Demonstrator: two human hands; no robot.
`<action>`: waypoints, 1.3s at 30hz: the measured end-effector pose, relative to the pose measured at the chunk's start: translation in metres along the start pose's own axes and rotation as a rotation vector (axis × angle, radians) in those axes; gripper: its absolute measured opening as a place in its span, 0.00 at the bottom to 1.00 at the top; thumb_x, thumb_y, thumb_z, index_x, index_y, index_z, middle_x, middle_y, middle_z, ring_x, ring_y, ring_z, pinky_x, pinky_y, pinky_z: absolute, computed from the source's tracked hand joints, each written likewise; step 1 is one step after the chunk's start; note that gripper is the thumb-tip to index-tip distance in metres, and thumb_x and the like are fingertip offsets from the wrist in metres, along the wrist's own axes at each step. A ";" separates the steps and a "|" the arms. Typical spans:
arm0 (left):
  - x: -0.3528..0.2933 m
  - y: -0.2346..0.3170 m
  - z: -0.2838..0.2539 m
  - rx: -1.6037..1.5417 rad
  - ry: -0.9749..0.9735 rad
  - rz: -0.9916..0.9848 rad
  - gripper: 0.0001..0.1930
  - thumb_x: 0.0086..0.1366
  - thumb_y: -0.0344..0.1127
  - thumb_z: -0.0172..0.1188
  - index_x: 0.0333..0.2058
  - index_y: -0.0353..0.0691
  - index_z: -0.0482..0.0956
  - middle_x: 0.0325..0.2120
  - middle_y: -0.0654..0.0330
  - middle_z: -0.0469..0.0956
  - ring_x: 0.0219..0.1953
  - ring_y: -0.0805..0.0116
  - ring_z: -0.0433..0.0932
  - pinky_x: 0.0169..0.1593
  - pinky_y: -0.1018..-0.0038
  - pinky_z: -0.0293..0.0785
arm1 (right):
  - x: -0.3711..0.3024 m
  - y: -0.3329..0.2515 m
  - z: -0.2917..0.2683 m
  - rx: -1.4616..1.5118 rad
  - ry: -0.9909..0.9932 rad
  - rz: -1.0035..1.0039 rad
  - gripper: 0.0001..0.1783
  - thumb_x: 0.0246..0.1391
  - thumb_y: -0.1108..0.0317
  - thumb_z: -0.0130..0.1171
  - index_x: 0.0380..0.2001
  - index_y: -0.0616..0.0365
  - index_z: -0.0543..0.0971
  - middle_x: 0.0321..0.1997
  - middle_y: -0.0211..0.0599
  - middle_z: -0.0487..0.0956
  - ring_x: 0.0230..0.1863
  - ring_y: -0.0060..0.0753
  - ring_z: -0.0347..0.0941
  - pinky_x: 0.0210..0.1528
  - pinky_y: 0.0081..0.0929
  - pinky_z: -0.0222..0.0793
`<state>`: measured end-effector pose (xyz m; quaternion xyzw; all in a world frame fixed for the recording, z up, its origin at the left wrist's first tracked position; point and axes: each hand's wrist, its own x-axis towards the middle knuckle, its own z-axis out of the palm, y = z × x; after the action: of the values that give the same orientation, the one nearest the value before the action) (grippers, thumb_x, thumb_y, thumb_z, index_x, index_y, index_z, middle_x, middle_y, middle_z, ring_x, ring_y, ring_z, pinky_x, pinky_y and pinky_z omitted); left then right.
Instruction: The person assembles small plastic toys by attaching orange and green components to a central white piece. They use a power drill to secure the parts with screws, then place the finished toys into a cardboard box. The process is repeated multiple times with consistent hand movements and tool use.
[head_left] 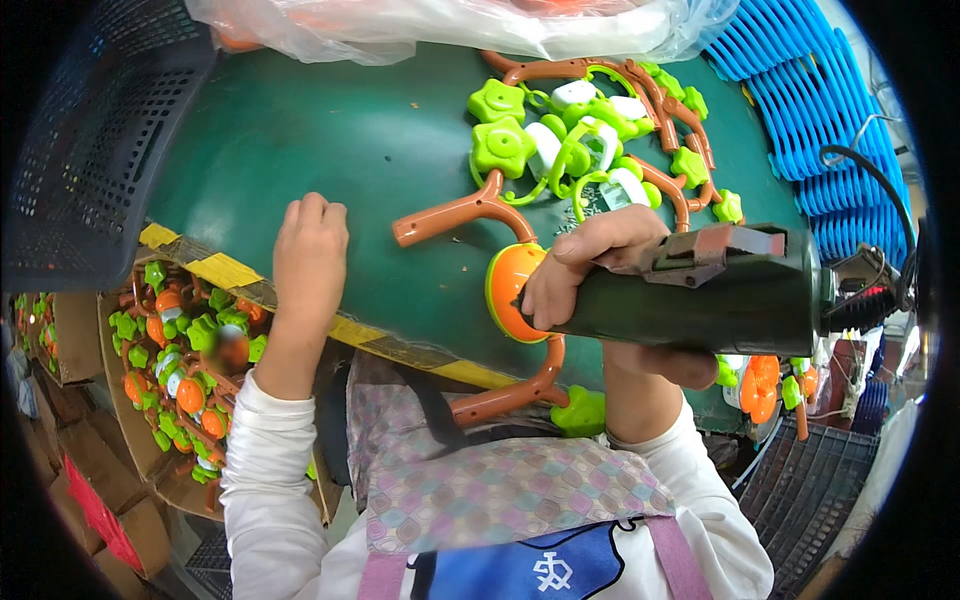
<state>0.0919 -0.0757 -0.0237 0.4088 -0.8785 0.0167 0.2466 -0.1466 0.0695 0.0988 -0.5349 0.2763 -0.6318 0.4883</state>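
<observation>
My right hand (605, 245) is wrapped round a thick dark electric screwdriver (710, 300) lying almost level, its front end against an orange dome (512, 280) with a green rim. The fingertips reach that dome, and the screwdriver's tip is hidden behind them. Brown branch-shaped plastic arms (455, 217) run from the dome, one toward the far left and one to the near table edge, where a green star-shaped piece (580, 411) sits. My left hand (310, 245) rests on the green table (400, 130) with fingers curled in, apart from the toy; anything inside it is hidden.
More brown branches with green stars (503, 147) and white-and-green pieces (605, 145) lie beyond, beside small loose screws (592, 205). Blue coiled hose or racks (800, 90) stand right. A cardboard box (150, 440) of similar toys and a dark crate (90, 180) are at left.
</observation>
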 end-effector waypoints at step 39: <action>0.013 0.137 -0.032 -0.825 -0.002 -0.023 0.32 0.46 0.37 0.78 0.49 0.38 0.74 0.45 0.53 0.72 0.48 0.53 0.73 0.50 0.62 0.72 | -0.004 -0.011 -0.034 -0.068 0.135 -0.394 0.67 0.35 0.11 0.53 0.58 0.67 0.66 0.29 0.43 0.77 0.27 0.40 0.78 0.34 0.40 0.78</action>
<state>-0.0012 0.0135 0.0335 0.2856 -0.8070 -0.3401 0.3892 -0.1825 0.0710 0.0977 -0.5511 0.2197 -0.7398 0.3173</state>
